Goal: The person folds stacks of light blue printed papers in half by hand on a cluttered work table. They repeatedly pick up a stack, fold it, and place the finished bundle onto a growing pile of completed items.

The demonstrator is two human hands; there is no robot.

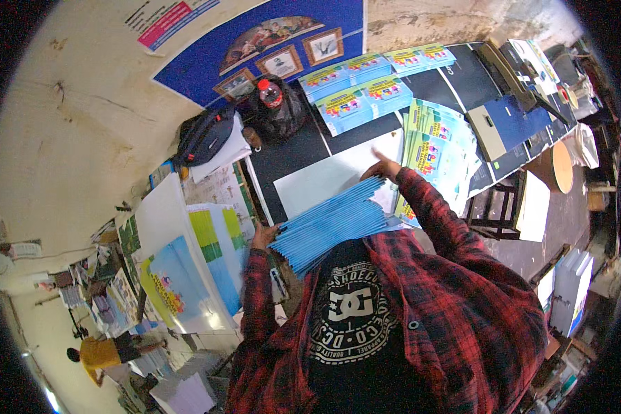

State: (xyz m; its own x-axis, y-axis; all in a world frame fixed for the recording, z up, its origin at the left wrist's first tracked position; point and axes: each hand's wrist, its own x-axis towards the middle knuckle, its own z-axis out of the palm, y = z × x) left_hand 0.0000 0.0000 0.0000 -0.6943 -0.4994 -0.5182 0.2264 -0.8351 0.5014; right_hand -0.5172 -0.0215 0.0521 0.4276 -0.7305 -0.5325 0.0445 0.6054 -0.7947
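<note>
I see the blue stack [331, 224] before the wearer's chest, its layers slightly fanned; its underside is hidden, so I cannot tell what supports it; the left hand [263, 237] is curled onto the blue stack's left end, some fingers lost behind it; the right hand [386, 168] meets its upper right corner, one finger sticking out free, the others too covered for me to tell how far they close; beyond the blue stack lies a white sheet [317, 176], partly covered by it; to its right, spread booklets [435, 148] run under the right sleeve [428, 196]; beyond its left end, a black plastic bag [283, 121] hides the lower part of a red-capped bottle [270, 95].
</note>
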